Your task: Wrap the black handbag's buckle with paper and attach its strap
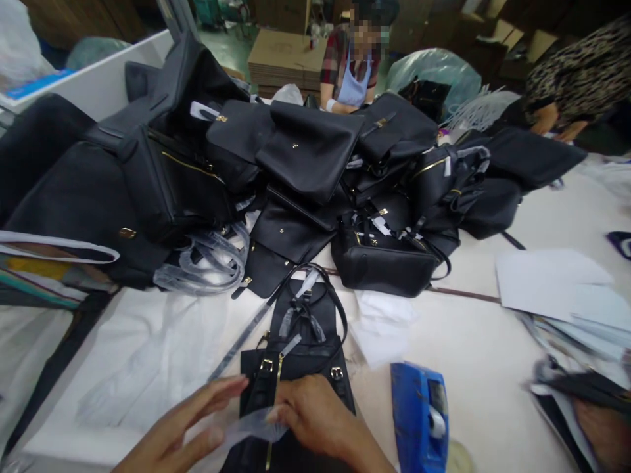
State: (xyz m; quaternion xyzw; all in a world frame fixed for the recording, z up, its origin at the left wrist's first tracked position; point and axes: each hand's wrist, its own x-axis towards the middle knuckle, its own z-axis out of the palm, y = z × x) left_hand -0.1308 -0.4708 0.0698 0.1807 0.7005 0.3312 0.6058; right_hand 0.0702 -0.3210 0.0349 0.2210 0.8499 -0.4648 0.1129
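A black backpack [304, 358] with gold buckles and a gold zip lies on the table in front of me. My right hand [315, 410] is over its middle, thumb and fingers pinched on a clear plastic strip [254, 426]. The strip runs left from that pinch towards my left hand [190, 424], whose thumb and fingers are spread apart. Plastic film wraps the strap to the left of the bag, and pieces of film [306, 289] are round its top fittings. To the right stands a blue tape dispenser [420, 414].
Black bags [310, 151] are piled across the far side, with coiled clear plastic strips [211, 263] before them. White sheets [562, 282] lie at right, white tissue [384, 322] nearer. One person [345, 72] is opposite; another's patterned sleeve [576, 72] shows at far right.
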